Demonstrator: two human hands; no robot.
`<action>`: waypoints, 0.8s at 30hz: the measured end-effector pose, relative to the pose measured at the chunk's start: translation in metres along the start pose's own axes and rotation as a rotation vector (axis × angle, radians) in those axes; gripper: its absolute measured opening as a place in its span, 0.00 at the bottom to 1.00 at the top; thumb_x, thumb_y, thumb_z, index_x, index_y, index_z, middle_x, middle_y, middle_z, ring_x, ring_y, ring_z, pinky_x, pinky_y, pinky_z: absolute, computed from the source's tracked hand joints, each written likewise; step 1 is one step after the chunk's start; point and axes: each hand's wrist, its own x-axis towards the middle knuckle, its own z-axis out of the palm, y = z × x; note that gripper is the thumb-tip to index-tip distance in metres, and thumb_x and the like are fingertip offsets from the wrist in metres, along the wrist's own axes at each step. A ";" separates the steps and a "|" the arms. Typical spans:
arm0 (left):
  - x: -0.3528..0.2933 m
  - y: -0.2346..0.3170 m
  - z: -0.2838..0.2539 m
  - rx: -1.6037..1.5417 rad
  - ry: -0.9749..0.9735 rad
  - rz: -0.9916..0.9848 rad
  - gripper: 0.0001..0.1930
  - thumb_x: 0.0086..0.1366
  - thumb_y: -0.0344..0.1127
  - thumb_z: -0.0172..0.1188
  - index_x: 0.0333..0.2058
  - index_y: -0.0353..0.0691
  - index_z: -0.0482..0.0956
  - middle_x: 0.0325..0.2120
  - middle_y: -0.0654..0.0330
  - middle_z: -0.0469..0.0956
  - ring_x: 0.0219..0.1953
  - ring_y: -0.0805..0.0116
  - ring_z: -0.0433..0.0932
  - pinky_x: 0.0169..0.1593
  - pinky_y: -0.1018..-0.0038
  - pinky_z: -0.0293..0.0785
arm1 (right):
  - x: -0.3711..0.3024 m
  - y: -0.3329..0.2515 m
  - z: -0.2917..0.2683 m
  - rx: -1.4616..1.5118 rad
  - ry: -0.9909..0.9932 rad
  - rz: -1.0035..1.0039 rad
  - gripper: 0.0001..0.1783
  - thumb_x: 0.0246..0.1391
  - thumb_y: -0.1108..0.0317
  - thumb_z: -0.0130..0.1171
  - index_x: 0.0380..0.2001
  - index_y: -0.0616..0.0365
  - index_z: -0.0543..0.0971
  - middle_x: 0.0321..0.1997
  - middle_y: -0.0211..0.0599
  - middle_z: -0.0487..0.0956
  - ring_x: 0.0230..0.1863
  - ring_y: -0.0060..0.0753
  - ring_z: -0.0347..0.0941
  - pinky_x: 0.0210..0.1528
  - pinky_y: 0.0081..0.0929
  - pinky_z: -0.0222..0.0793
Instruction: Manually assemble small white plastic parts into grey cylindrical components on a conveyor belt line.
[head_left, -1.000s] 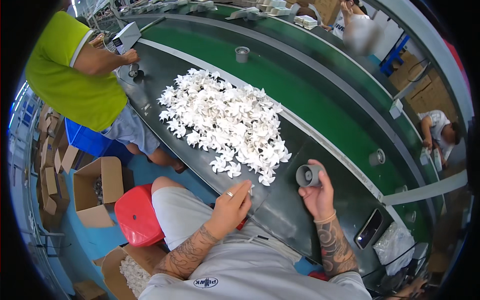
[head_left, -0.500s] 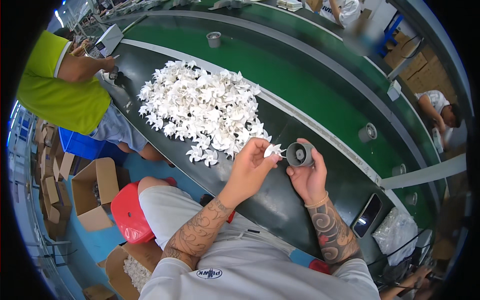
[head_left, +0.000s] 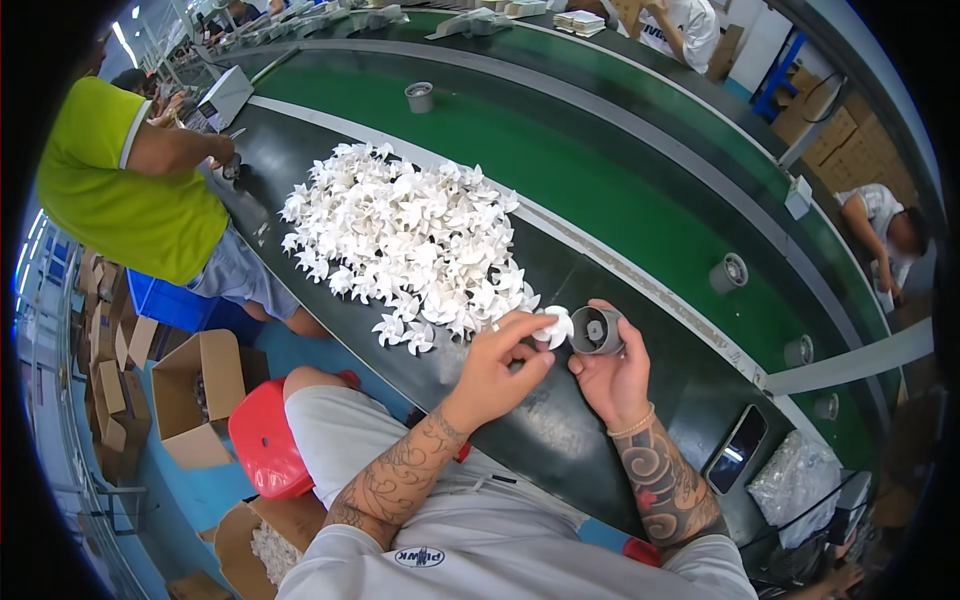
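My right hand (head_left: 612, 372) grips a short grey cylindrical housing (head_left: 596, 331), its open end turned toward my left hand. My left hand (head_left: 497, 362) pinches a small white plastic fan wheel (head_left: 555, 325) at the mouth of that housing. Both hands hover over the dark worktop (head_left: 560, 440) just in front of me. A big heap of white fan wheels (head_left: 405, 240) lies on the worktop to the left of my hands.
A green conveyor belt (head_left: 600, 190) runs behind the worktop with grey housings (head_left: 729, 273) (head_left: 419, 97) on it. A person in a yellow-green shirt (head_left: 120, 190) works at the left. A phone (head_left: 738, 449) and a plastic bag (head_left: 795, 477) lie at the right. Cardboard boxes (head_left: 195, 395) stand below.
My left hand rose from the worktop edge with a white fan wheel and met the grey housing in my right hand; both hands now sit close together.
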 end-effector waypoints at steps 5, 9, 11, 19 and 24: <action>-0.006 -0.016 -0.009 0.315 -0.013 0.389 0.18 0.60 0.18 0.58 0.50 0.30 0.75 0.36 0.54 0.75 0.35 0.69 0.79 0.40 0.77 0.74 | 0.002 -0.001 -0.001 0.010 -0.030 0.020 0.21 0.64 0.55 0.45 0.54 0.54 0.69 0.36 0.34 0.76 0.27 0.24 0.66 0.32 0.31 0.66; -0.003 -0.002 0.005 -0.088 0.140 0.126 0.15 0.61 0.18 0.57 0.48 0.30 0.75 0.38 0.55 0.76 0.41 0.69 0.78 0.46 0.77 0.73 | 0.002 0.003 0.000 -0.059 -0.054 0.006 0.23 0.64 0.54 0.44 0.55 0.56 0.69 0.40 0.33 0.77 0.28 0.23 0.67 0.32 0.28 0.66; -0.002 -0.005 -0.001 0.009 0.093 0.096 0.15 0.61 0.18 0.58 0.47 0.32 0.76 0.38 0.55 0.77 0.43 0.67 0.77 0.47 0.75 0.72 | 0.002 0.003 0.000 -0.087 -0.045 0.006 0.23 0.64 0.54 0.44 0.56 0.57 0.68 0.40 0.33 0.77 0.29 0.23 0.68 0.32 0.28 0.67; 0.005 -0.007 -0.002 0.402 -0.053 0.376 0.14 0.56 0.24 0.64 0.44 0.36 0.80 0.36 0.54 0.76 0.43 0.57 0.74 0.48 0.67 0.71 | -0.005 0.005 0.003 -0.309 -0.102 -0.038 0.23 0.64 0.58 0.46 0.59 0.57 0.64 0.43 0.40 0.76 0.39 0.30 0.74 0.33 0.27 0.71; -0.001 -0.010 -0.001 0.346 -0.006 0.244 0.13 0.53 0.24 0.67 0.39 0.37 0.83 0.38 0.56 0.76 0.43 0.59 0.75 0.47 0.69 0.72 | -0.006 0.003 0.009 -0.293 -0.095 -0.035 0.22 0.64 0.60 0.46 0.58 0.58 0.65 0.41 0.38 0.75 0.35 0.27 0.71 0.33 0.27 0.69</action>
